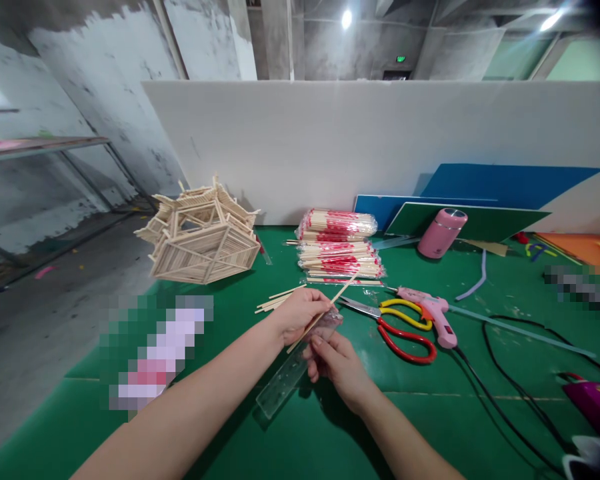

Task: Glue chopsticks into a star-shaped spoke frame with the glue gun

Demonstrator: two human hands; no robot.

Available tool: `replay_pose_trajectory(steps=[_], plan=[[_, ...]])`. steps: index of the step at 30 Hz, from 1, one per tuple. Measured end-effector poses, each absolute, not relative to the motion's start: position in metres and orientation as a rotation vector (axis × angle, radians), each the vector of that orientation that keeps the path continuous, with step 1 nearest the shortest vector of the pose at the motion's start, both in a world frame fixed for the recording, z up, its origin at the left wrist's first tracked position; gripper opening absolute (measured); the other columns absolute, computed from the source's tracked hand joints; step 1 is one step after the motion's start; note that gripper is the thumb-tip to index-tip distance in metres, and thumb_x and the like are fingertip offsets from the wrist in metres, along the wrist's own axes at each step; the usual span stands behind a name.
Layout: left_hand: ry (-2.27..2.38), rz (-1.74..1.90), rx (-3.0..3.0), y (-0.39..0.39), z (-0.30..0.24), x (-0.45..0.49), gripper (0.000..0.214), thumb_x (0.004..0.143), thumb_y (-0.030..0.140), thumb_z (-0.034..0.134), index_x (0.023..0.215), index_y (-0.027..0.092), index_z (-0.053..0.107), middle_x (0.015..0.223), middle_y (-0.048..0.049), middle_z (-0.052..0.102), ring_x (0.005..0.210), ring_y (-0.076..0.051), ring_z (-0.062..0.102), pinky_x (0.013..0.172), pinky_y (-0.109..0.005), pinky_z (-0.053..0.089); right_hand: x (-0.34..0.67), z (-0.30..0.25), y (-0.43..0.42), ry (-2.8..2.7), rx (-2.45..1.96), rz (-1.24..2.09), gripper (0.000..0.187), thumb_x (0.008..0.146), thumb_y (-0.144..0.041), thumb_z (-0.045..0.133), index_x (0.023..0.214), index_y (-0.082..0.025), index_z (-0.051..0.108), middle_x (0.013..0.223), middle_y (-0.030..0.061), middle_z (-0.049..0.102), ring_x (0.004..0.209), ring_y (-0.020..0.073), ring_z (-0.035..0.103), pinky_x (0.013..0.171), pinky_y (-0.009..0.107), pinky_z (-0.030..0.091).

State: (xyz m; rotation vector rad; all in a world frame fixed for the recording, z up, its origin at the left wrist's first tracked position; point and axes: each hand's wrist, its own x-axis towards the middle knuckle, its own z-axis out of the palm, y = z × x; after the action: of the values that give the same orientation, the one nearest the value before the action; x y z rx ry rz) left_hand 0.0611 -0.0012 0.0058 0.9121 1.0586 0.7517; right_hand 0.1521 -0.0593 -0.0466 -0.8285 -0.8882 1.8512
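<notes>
Wooden stick, 1, is pinched by left hand, 1 clear sleeve by right hand.

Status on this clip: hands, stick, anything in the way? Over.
Left hand pinching thin stick; right hand gripping clear plastic wrapper. Stick slanted, partly over wrapper. Scissors close on the right, tips toward hands; nothing seen blocking.

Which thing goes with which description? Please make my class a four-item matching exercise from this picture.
Things:
1. Stick
2. Scissors
3. Flask
4. Model

Descriptions:
A. has one red and one yellow handle
B. built from many thin, pale strips
C. held in the left hand
D. pink, in front of a green board

Right pairs: 1-C, 2-A, 3-D, 4-B
</notes>
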Motion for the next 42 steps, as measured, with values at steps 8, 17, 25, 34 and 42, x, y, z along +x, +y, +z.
replay_pose_trajectory(steps=[8,17,25,34,42], plan=[[1.167,0.733,0.952,0.003,0.017,0.035,0.013,0.061,0.022,0.062,0.061,0.012,0.055,0.057,-0.0008,0.061,0.053,-0.011,0.058,0.053,-0.022,0.042,0.161,-0.045,-0.054,-0.877,-0.827,1.794,0.027,0.070,-0.039,0.059,0.082,-0.015,0.054,0.059,-0.0033,0.055,0.040,0.0045,0.047,0.039,0.016,0.037],[1.265,0.659,1.131,-0.026,0.014,0.006,0.018,0.064,0.030,0.059,0.063,0.013,0.052,0.066,0.0003,0.060,0.058,-0.012,0.060,0.060,-0.025,0.043,0.189,-0.031,-0.041,-0.891,-0.901,1.601,0.024,0.072,-0.037,0.058,0.083,-0.016,0.056,0.063,-0.0026,0.055,0.045,0.0052,0.047,0.041,0.016,0.038],[1.274,0.594,1.174,-0.045,0.009,-0.009,0.017,0.069,0.032,0.055,0.069,0.015,0.053,0.065,0.0004,0.061,0.060,-0.014,0.061,0.060,-0.025,0.042,0.200,-0.031,-0.034,-0.845,-0.917,1.499,0.022,0.074,-0.036,0.057,0.086,-0.017,0.057,0.064,-0.0024,0.054,0.047,0.0058,0.048,0.041,0.017,0.040],[1.240,0.579,1.185,-0.044,0.014,-0.006,0.018,0.070,0.032,0.055,0.069,0.014,0.054,0.061,-0.0012,0.062,0.059,-0.012,0.059,0.058,-0.023,0.040,0.198,-0.028,-0.035,-0.835,-0.945,1.508,0.026,0.071,-0.039,0.059,0.084,-0.017,0.057,0.064,-0.0020,0.054,0.046,0.0066,0.047,0.041,0.018,0.040],[1.252,0.606,1.214,-0.039,0.013,-0.001,0.017,0.070,0.031,0.054,0.068,0.014,0.054,0.060,-0.0009,0.061,0.058,-0.011,0.057,0.057,-0.022,0.039,0.195,-0.030,-0.036,-0.844,-0.945,1.534,0.027,0.070,-0.039,0.060,0.083,-0.016,0.056,0.063,-0.0020,0.054,0.045,0.0062,0.047,0.040,0.018,0.039]])
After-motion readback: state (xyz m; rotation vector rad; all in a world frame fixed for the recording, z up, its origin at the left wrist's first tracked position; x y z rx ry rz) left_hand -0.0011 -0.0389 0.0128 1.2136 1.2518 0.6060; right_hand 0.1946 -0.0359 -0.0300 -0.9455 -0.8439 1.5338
